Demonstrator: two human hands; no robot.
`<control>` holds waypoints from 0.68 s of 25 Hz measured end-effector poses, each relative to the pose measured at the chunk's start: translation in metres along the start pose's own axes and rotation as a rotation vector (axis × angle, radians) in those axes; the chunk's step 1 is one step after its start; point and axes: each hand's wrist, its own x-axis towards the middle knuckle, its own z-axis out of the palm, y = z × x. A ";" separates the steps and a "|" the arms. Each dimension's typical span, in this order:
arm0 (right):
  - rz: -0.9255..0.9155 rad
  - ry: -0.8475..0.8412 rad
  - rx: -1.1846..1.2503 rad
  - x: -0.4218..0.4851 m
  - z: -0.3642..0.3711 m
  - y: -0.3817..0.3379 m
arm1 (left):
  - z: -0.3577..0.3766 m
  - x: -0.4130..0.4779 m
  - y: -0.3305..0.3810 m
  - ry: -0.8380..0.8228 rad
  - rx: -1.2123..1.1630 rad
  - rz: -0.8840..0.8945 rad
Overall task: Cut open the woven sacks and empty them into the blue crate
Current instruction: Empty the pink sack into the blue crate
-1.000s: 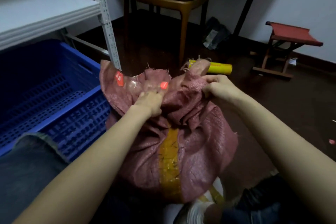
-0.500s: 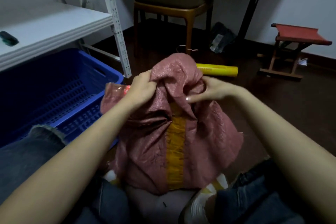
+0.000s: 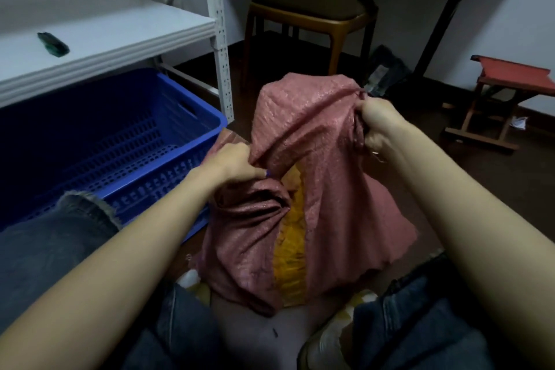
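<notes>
Pink woven sack (image 3: 324, 189) is standing on the floor between the person's knees; left hand (image 3: 231, 164) is pinching a fold at the sack's 9 o'clock, fingers curled tight; right hand (image 3: 378, 126) is clutching bunched fabric at 2 o'clock, fist closed; blue crate (image 3: 156, 186) is sitting just beside the sack at 9 o'clock.

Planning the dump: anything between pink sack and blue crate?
Nothing visible. The pink woven sack stands right beside the blue perforated plastic crate, open-topped here; the white metal shelf overhangs only its far part.
</notes>
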 end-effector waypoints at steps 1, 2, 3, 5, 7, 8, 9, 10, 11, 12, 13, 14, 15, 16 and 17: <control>-0.009 0.001 0.034 -0.003 0.003 -0.003 | 0.007 -0.001 -0.005 -0.049 0.013 -0.021; -0.021 0.011 0.050 -0.003 0.006 -0.006 | 0.010 -0.002 -0.006 -0.077 -0.029 -0.016; -0.034 0.022 0.069 -0.005 0.007 -0.009 | 0.009 -0.005 -0.003 -0.078 -0.129 0.011; -0.075 0.030 0.166 -0.002 0.007 -0.023 | -0.003 -0.015 0.010 0.001 -0.499 0.049; -0.119 0.036 0.284 0.006 0.006 -0.040 | -0.029 -0.029 0.021 0.177 -0.900 0.058; -0.128 0.034 0.359 0.012 0.007 -0.047 | -0.042 -0.031 0.020 0.284 -1.024 0.059; -0.131 0.036 0.429 0.015 0.010 -0.050 | -0.054 -0.034 0.015 0.372 -1.097 0.066; -0.135 0.027 0.481 0.019 0.014 -0.050 | -0.062 -0.034 0.010 0.429 -1.120 0.065; -0.133 0.011 0.464 0.020 0.021 -0.047 | -0.066 -0.034 0.003 0.466 -1.120 0.050; -0.147 0.011 0.418 0.025 0.028 -0.040 | -0.064 -0.029 -0.005 0.480 -1.096 0.019; -0.157 0.038 0.329 0.026 0.035 -0.033 | -0.058 -0.026 -0.011 0.476 -1.053 -0.025; -0.163 0.069 0.215 0.029 0.041 -0.025 | -0.051 -0.021 -0.018 0.471 -1.007 -0.076; -0.163 0.109 0.078 0.028 0.045 -0.018 | -0.043 -0.017 -0.023 0.465 -0.995 -0.110; -0.163 0.139 -0.094 0.030 0.047 -0.010 | -0.036 -0.014 -0.029 0.457 -1.012 -0.139; -0.176 0.173 -0.283 0.031 0.047 -0.002 | -0.032 -0.011 -0.034 0.449 -1.041 -0.172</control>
